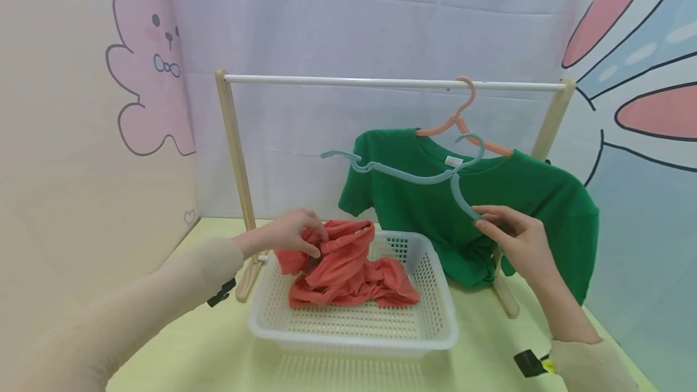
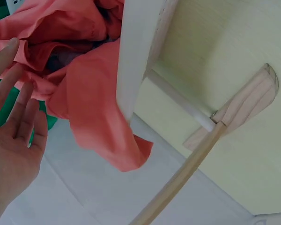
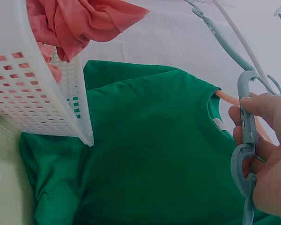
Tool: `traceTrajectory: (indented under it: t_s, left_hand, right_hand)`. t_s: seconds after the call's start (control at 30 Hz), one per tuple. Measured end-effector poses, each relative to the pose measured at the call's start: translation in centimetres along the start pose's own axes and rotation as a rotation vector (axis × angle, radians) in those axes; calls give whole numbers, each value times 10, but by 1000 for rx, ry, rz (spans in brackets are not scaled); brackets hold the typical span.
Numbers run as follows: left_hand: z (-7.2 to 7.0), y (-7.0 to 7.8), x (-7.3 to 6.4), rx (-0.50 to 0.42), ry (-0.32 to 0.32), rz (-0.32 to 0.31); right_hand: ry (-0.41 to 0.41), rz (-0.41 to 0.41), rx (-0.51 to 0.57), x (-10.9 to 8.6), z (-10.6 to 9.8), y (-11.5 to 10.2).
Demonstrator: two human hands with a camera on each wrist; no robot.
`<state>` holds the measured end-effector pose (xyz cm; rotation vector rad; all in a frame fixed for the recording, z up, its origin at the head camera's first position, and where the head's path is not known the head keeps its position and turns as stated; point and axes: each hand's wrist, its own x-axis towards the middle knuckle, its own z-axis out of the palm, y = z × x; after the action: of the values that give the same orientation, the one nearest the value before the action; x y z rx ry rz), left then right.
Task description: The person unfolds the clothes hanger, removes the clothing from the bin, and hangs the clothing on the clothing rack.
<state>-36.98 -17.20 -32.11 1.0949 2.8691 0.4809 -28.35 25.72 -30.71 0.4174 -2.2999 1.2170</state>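
Note:
My left hand [image 1: 287,234] is at the crumpled coral-red garment [image 1: 343,268], its fingers loosely extended in the left wrist view and not closed round the cloth. The garment lies bunched in a white perforated basket [image 1: 356,342], part of it hanging over the far left rim. With thumb and fingers, my right hand [image 1: 520,247] grips one arm of a light blue hanger [image 1: 416,178], raised in front of a green T-shirt [image 1: 414,204]. That shirt is on an orange hanger [image 1: 465,100] hooked over the rack's white rail.
The rack's white rail [image 1: 327,81] spans two wooden posts, with the left post [image 1: 236,144] close behind my left hand. Wooden feet [image 1: 248,280] stand on the pale yellow table [image 1: 185,337]. A curtain [image 1: 294,23] and printed side walls enclose the area.

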Motion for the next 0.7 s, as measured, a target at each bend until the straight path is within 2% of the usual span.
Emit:
traceTrajectory:
  t_s: [0.1, 0.23, 0.37, 0.47, 0.57, 0.63, 0.7]
  left_hand:
    - [8, 1, 4, 51, 26, 18]
    - [12, 4, 11, 44, 79, 21]
    - [9, 4, 13, 25, 87, -44]
    - [9, -2, 11, 53, 60, -132]
    - [9, -10, 10, 101, 42, -188]
    - [7, -15, 12, 99, 39, -201]
    - [2, -18, 15, 74, 55, -179]
  right_hand:
    - [1, -3, 6, -1, 0, 0]
    - [4, -18, 25, -1, -1, 2]
    - [8, -30, 26, -1, -2, 3]
    - [8, -34, 28, -1, -3, 4]
    - [10, -35, 29, -1, -3, 4]
    - [13, -37, 29, -1, -3, 4]
    - [15, -37, 27, -1, -4, 4]
